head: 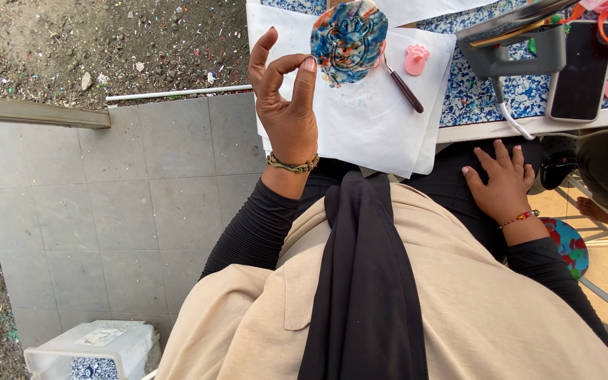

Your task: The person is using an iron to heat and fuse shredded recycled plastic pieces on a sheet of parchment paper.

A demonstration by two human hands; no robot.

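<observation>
A round, flat marbled disc [348, 39], swirled in blue, orange and white with a figure pressed in relief on its face, lies on a sheet of white paper [360, 119] atop the surface [487, 98], which has a speckled blue-and-white pattern. The left hand [286, 105] is raised just left of the disc, palm toward the camera, thumb and forefinger curled toward each other in a loose ring and pinching nothing; its fingertip reaches near the disc's edge, though touch cannot be told. The right hand [504, 184] lies well apart from the disc, fingers spread flat on the dark-trousered lap below the surface's edge. Just right of the disc rests a slim tool with a dark handle [404, 86], then a small pink foot-shaped cutter [416, 59]. Farther right sit a grey plastic caddy [518, 49] and a dark phone [584, 70].
</observation>
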